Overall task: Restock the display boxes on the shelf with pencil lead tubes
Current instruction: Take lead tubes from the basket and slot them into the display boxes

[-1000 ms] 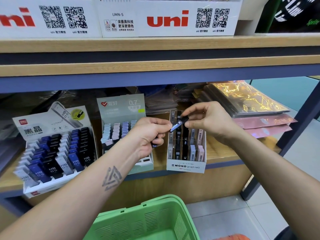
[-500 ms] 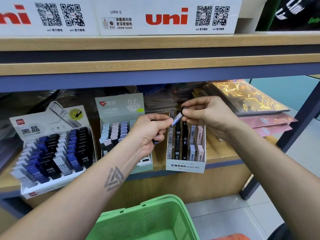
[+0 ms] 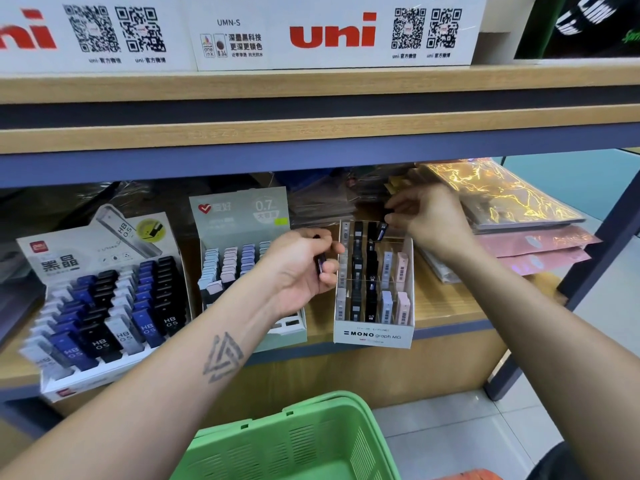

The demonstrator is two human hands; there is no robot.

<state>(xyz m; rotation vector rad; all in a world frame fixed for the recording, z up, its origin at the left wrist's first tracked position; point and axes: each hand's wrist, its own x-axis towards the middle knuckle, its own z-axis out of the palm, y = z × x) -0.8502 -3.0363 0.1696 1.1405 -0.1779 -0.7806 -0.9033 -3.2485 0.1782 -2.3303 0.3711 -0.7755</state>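
A white MONO graph display box (image 3: 373, 336) stands on the lower wooden shelf (image 3: 446, 303), holding rows of black, grey, blue and pink lead tubes. My right hand (image 3: 427, 220) pinches one dark blue lead tube (image 3: 381, 231) over the box's back row, tip down among the black tubes. My left hand (image 3: 299, 268) hovers just left of the box, curled around more dark lead tubes (image 3: 320, 263); only their ends show.
Left of the MONO box stand a grey-green 0.7 lead display (image 3: 239, 216) and a white HB 0.5 lead display (image 3: 86, 306). Foil packets (image 3: 498, 199) are stacked at the right. A green basket (image 3: 294, 441) sits below. White uni boxes (image 3: 332, 32) line the upper shelf.
My right hand has carried the dark blue tube from my left hand's fingertips back and right, down toward the back row of the MONO box. My left hand stayed beside the box.
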